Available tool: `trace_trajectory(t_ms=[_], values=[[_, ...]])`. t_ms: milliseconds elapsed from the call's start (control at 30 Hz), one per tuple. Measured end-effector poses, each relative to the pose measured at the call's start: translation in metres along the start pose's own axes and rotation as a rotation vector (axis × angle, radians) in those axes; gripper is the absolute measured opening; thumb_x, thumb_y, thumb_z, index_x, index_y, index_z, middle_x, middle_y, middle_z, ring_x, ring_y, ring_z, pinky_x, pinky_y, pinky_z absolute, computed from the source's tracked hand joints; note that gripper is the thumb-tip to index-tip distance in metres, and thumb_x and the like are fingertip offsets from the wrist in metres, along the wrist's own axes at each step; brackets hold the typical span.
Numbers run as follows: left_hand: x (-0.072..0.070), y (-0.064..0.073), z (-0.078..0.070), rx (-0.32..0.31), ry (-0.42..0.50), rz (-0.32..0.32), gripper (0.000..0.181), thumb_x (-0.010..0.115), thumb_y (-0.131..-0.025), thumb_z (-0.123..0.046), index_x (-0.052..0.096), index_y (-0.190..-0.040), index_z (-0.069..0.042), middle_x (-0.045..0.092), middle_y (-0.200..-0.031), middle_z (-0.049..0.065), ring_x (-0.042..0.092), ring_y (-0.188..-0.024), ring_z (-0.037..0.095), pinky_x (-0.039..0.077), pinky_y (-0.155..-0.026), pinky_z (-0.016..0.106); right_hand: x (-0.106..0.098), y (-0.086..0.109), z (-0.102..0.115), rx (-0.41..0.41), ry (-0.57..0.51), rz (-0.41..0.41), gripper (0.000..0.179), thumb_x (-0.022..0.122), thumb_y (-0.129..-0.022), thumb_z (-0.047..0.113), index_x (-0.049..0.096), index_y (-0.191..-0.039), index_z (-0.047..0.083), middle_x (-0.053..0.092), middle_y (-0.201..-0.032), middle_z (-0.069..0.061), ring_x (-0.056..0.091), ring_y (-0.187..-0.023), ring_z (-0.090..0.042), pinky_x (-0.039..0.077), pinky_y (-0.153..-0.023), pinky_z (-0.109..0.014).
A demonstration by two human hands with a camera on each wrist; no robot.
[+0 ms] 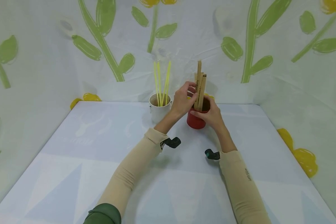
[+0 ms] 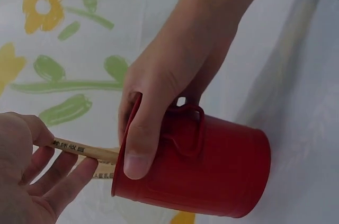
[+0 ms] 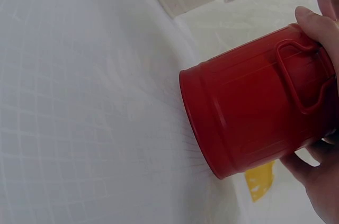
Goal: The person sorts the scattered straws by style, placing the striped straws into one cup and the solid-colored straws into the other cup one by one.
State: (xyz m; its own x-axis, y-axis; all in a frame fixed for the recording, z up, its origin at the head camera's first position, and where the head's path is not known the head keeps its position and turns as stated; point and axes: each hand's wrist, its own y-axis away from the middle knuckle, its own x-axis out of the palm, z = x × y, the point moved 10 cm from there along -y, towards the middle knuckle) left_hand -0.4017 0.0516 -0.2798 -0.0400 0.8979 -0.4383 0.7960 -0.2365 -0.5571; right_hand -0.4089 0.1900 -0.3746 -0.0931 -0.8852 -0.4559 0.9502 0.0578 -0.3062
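Note:
A small red metal bucket [image 1: 196, 120] stands near the back of the table, with several flat light-brown sticks [image 1: 202, 90] upright in it. Dark printed characters run along the sticks. My right hand [image 1: 211, 115] grips the bucket at its rim, the thumb outside on the near side; in the left wrist view its fingers go partly out of sight behind the rim. My left hand [image 1: 183, 99] pinches one printed stick [image 2: 85, 149] above the rim between thumb and fingers. The right wrist view shows the bucket's side handle [image 3: 296, 78] and base, but no sticks.
A white bucket [image 1: 158, 114] holding several thin yellow sticks [image 1: 166, 82] stands just left of the red one. Behind both rises a white backdrop [image 1: 184, 37] with painted green leaves and yellow flowers. The pale table [image 1: 100, 155] has faint blue triangles.

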Motion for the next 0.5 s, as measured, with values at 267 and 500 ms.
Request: trace_trajectory(t_ms=[267, 500], values=[[0.0, 0.002, 0.005, -0.007, 0.002, 0.014, 0.029, 0.06, -0.096, -0.011, 0.053, -0.124, -0.007, 0.068, -0.1, 0.011, 0.07, -0.087, 0.02, 0.058, -0.076, 0.026, -0.001, -0.001, 0.002, -0.019, 0.022, -0.005, 0.089, 0.082, -0.076, 0.046, 0.034, -0.147, 0.022, 0.048, -0.142, -0.002, 0.045, -0.129, -0.021, 0.043, -0.108, -0.051], [0.003, 0.005, 0.011, -0.044, 0.0, 0.049, 0.032, 0.06, -0.096, -0.012, 0.052, -0.126, -0.009, 0.067, -0.102, 0.01, 0.07, -0.089, 0.02, 0.059, -0.076, 0.026, 0.001, -0.001, 0.0, -0.018, 0.025, -0.005, 0.089, 0.082, -0.076, 0.046, 0.034, -0.147, 0.023, 0.049, -0.142, -0.003, 0.046, -0.129, -0.022, 0.043, -0.107, -0.051]])
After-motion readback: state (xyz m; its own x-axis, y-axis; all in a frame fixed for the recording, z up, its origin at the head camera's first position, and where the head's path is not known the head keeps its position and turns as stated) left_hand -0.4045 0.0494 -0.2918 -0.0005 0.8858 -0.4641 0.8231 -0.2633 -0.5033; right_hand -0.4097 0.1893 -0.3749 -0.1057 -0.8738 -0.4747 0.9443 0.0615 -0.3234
